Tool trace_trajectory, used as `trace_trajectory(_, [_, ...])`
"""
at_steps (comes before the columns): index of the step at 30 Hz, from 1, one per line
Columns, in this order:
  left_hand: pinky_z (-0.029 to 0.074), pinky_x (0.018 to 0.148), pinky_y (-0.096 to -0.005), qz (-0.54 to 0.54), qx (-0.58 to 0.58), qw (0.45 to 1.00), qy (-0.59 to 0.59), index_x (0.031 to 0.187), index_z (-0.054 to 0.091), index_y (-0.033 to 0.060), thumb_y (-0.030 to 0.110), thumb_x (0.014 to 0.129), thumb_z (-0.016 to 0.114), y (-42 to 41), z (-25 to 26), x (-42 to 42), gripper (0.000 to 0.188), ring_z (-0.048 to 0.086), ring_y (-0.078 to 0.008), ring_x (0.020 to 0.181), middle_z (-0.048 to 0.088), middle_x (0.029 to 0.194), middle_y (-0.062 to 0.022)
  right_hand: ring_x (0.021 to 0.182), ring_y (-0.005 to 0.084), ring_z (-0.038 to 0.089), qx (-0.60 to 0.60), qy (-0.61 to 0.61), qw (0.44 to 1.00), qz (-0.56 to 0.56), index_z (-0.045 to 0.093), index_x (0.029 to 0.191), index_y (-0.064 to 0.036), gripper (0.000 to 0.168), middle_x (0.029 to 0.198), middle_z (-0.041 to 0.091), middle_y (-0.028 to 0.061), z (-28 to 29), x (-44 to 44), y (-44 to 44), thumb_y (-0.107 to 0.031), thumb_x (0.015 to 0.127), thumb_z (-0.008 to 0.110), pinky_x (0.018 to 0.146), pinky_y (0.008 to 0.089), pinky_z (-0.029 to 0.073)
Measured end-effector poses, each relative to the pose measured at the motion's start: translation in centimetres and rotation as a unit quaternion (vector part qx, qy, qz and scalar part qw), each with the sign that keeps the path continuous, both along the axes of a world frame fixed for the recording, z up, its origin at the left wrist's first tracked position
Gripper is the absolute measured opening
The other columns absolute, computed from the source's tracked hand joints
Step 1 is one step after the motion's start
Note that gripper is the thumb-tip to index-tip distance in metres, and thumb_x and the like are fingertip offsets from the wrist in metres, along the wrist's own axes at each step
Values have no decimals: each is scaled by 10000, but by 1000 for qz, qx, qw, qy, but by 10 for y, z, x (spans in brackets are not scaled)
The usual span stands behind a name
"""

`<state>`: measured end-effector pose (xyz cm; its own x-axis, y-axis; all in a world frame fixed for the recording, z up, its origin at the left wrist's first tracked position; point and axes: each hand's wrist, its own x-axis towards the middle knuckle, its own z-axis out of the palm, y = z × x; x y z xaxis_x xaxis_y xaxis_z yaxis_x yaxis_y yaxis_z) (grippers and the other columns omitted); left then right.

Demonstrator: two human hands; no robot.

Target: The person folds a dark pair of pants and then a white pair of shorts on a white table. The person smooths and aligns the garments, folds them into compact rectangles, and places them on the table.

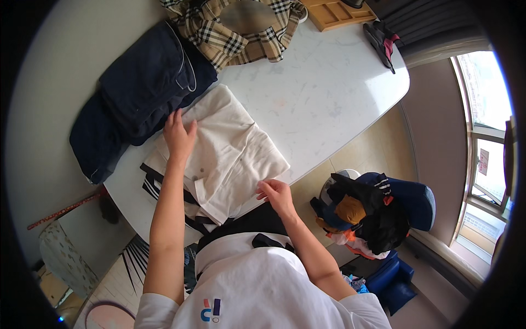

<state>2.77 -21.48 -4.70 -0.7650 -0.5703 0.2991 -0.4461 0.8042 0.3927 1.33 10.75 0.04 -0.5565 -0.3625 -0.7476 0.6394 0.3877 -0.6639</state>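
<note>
A cream-white garment point(230, 140) with dark striped trim lies folded on the white table point(320, 94), close against my body. A few dark spots mark its cloth. My left hand point(179, 133) rests on its left side, fingers spread, with the fingertips near a dark navy garment. My right hand point(277, 195) is at the near right edge of the cream garment, fingers bent. Whether those fingers pinch the cloth or only hover beside it, I cannot tell.
Folded navy clothing point(139, 78) lies along the wall. At the back are a plaid garment point(254, 45) and a wooden divided tray point(339, 14). A grey and pink item point(382, 47) sits at the far right. Beside the table, a blue chair point(415, 201) bears heaped clothes point(370, 218).
</note>
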Motion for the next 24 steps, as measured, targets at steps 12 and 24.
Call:
trace_trajectory(12, [464,789,-382,-38,103,994,24,924,651,43,163,742,714,1,26,4,227,582,-302,930,571,1002,-130,1078,251,590,-152,-345,915,-141,511,1086,-8,276,1077,602,113,18,46,-3,-226,923,559,919,338,450])
trace_trajectory(24, [477,759,-380,-5,148,985,-90,932,643,40,152,781,686,-21,19,24,193,592,-284,861,599,872,-82,776,139,623,-14,-228,972,-53,617,872,-70,170,776,636,32,10,45,-22,-239,884,634,689,266,479])
